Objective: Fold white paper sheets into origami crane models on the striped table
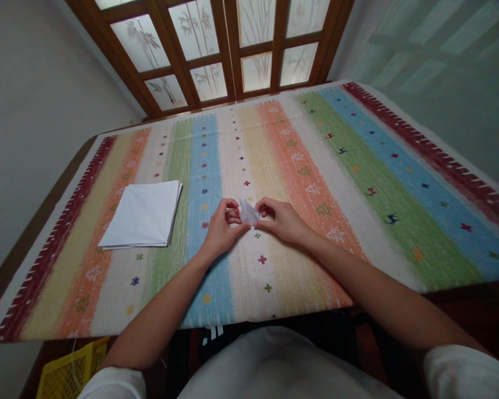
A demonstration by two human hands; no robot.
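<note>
Between my two hands, over the middle of the table, is a small folded piece of white paper (248, 213) with pointed tips at its top. My left hand (225, 226) pinches its left side, thumb at the lower edge and fingers curled behind. On the other side my right hand (280, 220) grips the right edge between thumb and forefinger. Fingers cover part of the paper, so its full shape is hard to make out. A stack of square white paper sheets (143, 215) lies to the left of my left hand.
A striped, patterned tablecloth (328, 183) covers the table. Wooden doors with frosted panes (205, 80) stand behind its far edge, with walls on both sides. Below the table's front left edge is a yellow plastic basket (66, 372).
</note>
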